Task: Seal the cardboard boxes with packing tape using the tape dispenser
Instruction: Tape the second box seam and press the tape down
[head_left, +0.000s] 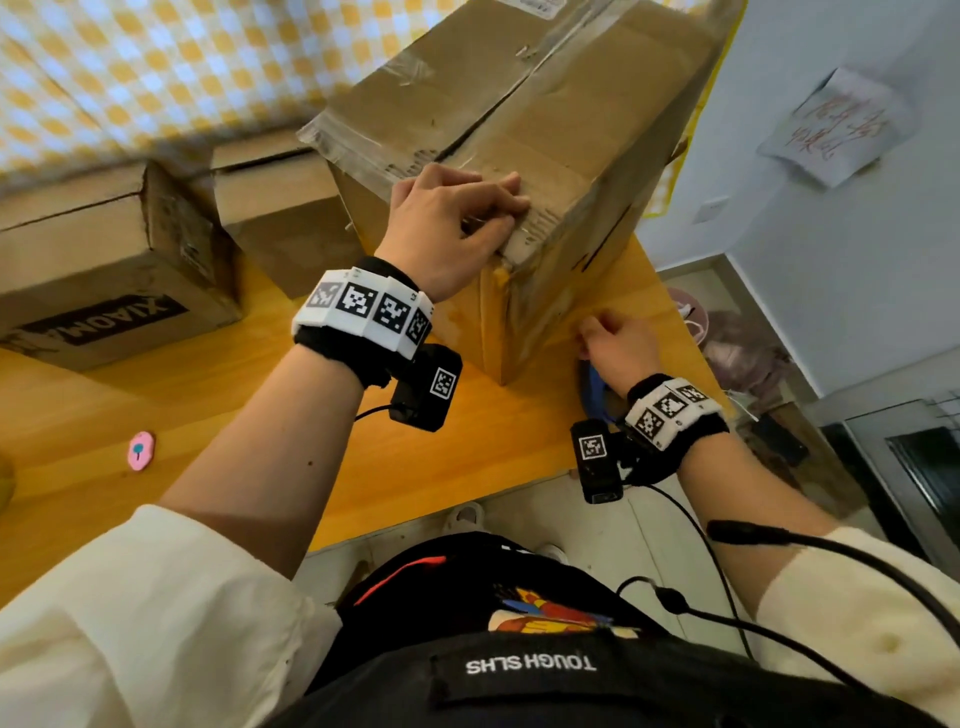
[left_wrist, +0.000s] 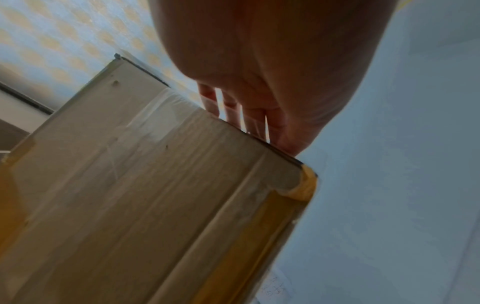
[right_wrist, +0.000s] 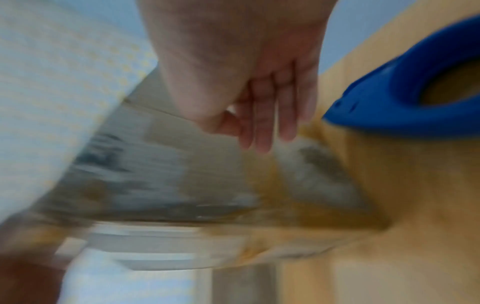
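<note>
A tall cardboard box stands on the yellow wooden table, with clear tape strips on it. My left hand rests on its near top corner, fingers laid flat over the top and the thumb along the edge. In the left wrist view the fingers reach straight over the taped box. My right hand is low beside the box's right side, its straight fingers pointing at the lower wall and holding nothing. The blue tape dispenser lies on the table just under that wrist, its handle free.
Two smaller cardboard boxes sit at the table's left and back. A small pink object lies near the left front. The table's front edge runs close to my body. A checkered cloth hangs behind.
</note>
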